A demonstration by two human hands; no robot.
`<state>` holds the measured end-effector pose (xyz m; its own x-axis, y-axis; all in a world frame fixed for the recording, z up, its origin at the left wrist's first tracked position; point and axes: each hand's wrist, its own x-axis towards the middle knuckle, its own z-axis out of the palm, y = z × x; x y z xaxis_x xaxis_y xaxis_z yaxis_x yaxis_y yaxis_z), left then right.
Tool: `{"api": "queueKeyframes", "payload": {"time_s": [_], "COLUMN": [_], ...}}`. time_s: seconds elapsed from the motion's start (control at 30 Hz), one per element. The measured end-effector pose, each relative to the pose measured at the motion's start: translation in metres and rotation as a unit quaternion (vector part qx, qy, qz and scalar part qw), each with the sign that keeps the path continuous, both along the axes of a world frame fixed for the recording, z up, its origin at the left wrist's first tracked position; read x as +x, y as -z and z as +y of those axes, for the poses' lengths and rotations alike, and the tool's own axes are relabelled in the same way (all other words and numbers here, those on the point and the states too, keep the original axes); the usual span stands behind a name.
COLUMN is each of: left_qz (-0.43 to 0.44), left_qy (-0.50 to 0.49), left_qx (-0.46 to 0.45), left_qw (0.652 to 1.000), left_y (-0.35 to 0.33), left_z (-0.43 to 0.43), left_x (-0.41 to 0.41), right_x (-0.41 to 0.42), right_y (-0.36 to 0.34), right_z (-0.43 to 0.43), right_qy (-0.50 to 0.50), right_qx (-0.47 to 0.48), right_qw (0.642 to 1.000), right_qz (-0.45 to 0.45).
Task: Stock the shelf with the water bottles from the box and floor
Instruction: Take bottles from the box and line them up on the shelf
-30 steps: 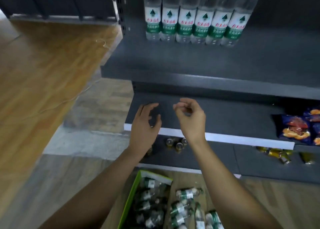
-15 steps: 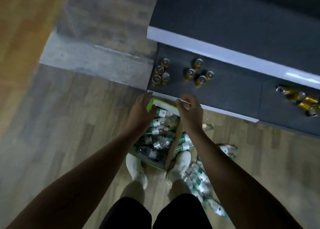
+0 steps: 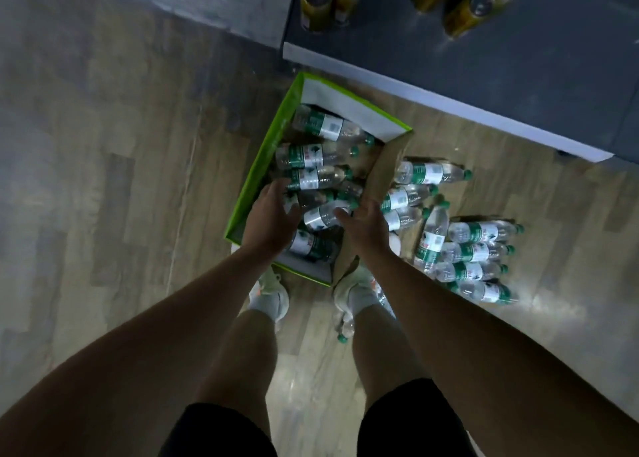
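Note:
A green-edged cardboard box (image 3: pixel 262 152) sits on the floor in front of my feet, filled with several clear water bottles with green-and-white labels (image 3: pixel 311 155). More of the same bottles (image 3: pixel 466 249) lie loose on the floor to the right of the box. My left hand (image 3: pixel 273 214) reaches into the box with fingers spread over the bottles, gripping none. My right hand (image 3: pixel 363 225) hovers beside it over a bottle (image 3: pixel 321 216) in the box, fingers relaxed and holding nothing.
The dark bottom shelf (image 3: pixel 518 59) with a white front edge runs across the top right, with several gold cans (image 3: pixel 318 0) standing on it. One bottle (image 3: pixel 344 328) lies by my right shoe (image 3: pixel 352 287). Wooden floor spreads to the left.
My view has dropped from the shelf down to the floor. Both hands have moved down from the shelf edge into the box of bottles.

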<state>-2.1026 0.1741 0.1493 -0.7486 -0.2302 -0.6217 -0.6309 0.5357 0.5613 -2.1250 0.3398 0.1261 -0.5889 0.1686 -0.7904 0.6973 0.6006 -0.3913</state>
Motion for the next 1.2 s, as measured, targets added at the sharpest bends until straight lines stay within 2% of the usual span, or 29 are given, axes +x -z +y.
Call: {"api": "queueKeyframes", "payload": {"time_s": [0.13,0.27,0.6,0.7,0.77,0.93,1.07,1.2], "left_qz": [0.006,0.005,-0.006,-0.002,-0.008,-0.030,-0.039,-0.036], "left_qy": [0.003,0.029,0.094,0.095,0.092,0.103,0.099,0.119], "left_qx": [-0.012,-0.010,-0.022,-0.019,-0.022,-0.018,-0.018,-0.019], "left_qw": [1.000,1.000,0.995,0.995,0.995,0.994,0.994,0.992], "left_y": [0.066,0.114,0.166,0.173,0.177,0.171,0.149,0.118], "left_z": [0.004,0.011,0.006,0.003,0.003,0.009,0.011,0.010], "left_x": [0.005,0.008,0.023,0.028,0.033,0.039,0.036,0.032], "right_x": [0.025,0.042,0.038,0.024,0.020,0.026,0.040,0.043], "right_y": [0.070,0.124,0.208,0.208,0.205,0.192,0.170,0.129], "right_z": [-0.003,-0.011,-0.026,-0.036,-0.039,-0.036,-0.028,-0.022], "right_qy": [0.031,0.123,0.310,0.307,0.338,0.324,0.271,0.253], "right_qx": [0.025,0.036,0.071,0.068,0.038,0.057,0.046,0.014], "right_qw": [0.999,0.989,0.935,0.932,0.926,0.936,0.960,0.967], "right_qz": [-0.023,-0.069,-0.160,-0.182,-0.165,-0.126,-0.056,-0.004]}}
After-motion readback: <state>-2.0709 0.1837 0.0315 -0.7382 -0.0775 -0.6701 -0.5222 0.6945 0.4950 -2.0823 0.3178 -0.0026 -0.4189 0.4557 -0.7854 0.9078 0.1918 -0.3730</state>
